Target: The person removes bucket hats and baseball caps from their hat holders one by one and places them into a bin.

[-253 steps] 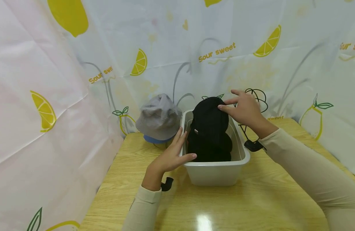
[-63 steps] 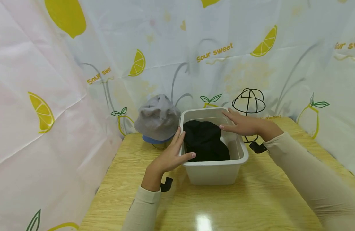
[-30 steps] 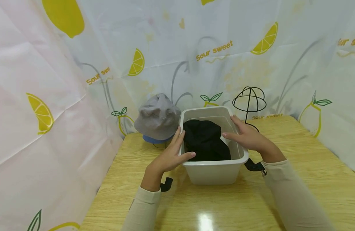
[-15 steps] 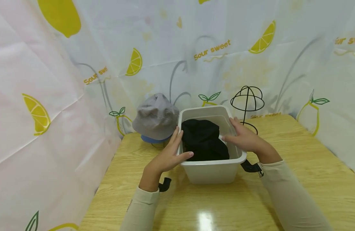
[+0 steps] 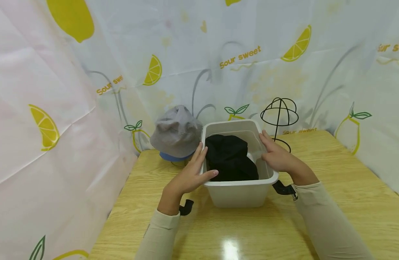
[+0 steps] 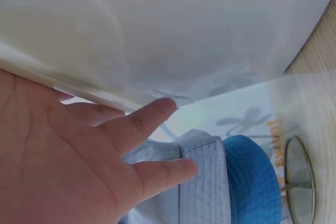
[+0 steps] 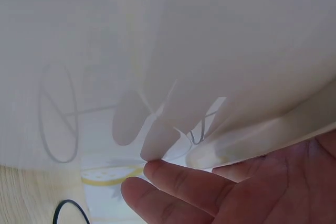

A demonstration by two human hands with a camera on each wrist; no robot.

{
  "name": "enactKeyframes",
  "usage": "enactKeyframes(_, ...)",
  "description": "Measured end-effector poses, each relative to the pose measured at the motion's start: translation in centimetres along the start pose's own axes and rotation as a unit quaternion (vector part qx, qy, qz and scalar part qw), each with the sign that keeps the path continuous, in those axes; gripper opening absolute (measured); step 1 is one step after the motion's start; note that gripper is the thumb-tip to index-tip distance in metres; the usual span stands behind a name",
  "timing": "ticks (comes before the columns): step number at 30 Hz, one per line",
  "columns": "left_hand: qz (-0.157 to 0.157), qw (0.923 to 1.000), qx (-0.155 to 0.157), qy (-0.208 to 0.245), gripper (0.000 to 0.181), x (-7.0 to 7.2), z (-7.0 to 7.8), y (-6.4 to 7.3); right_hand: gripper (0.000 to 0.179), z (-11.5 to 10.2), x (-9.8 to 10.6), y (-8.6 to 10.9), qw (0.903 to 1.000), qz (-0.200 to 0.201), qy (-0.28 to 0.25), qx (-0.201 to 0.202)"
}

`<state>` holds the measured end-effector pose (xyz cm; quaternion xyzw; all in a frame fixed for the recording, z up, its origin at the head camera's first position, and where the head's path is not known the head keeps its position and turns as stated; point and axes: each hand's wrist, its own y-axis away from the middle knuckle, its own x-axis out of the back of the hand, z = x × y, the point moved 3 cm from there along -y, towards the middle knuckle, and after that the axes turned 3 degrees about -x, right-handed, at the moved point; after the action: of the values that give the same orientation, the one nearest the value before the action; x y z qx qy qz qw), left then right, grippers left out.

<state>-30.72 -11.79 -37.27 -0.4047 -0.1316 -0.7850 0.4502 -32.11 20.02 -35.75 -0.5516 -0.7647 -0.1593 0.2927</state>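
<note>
A white plastic bin (image 5: 236, 195) stands on the table, with black hats (image 5: 230, 157) bunched inside toward its left. My left hand (image 5: 186, 177) lies along the left rim, its thumb reaching over the edge above the inside. The left wrist view shows the fingers (image 6: 152, 179) spread straight outside the bin wall. On the opposite side my right hand (image 5: 279, 155) rests at the right rim. In the right wrist view its fingers (image 7: 178, 182) extend straight below the rim, fingertips right at the outer wall. Neither hand touches the hats.
A grey bucket hat (image 5: 176, 131) sits over a blue hat (image 5: 175, 157) on a wire stand at the left of the bin. A bare black wire hat stand (image 5: 279, 115) stands behind my right hand. A lemon-print sheet (image 5: 186, 36) backs the wooden table (image 5: 147, 180).
Earlier my right hand pinched a black cap above the bin; the black hats now lie lower inside. That hand moved back to the right rim and its thumb drew outward. My left hand stayed put.
</note>
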Motion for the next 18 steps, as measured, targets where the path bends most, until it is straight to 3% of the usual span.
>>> enactKeyframes(7, -0.005, 0.9997, 0.002, -0.022, 0.101, 0.13, 0.08, -0.08, 0.083, 0.09, 0.08, 0.04, 1.0000, 0.000, 0.004, 0.008)
enactKeyframes(14, -0.015, 0.9996, 0.006, -0.025, 0.075, 0.36, 0.60, -0.30, 0.081, 0.17, 0.13, 0.08, 0.9999, 0.001, 0.009, 0.007)
enactKeyframes(18, -0.014, 0.9993, 0.019, -0.027, 0.074, 0.51, 0.68, -0.21, 0.081, 0.10, -0.06, -0.05, 0.9999, 0.001, 0.003, 0.011)
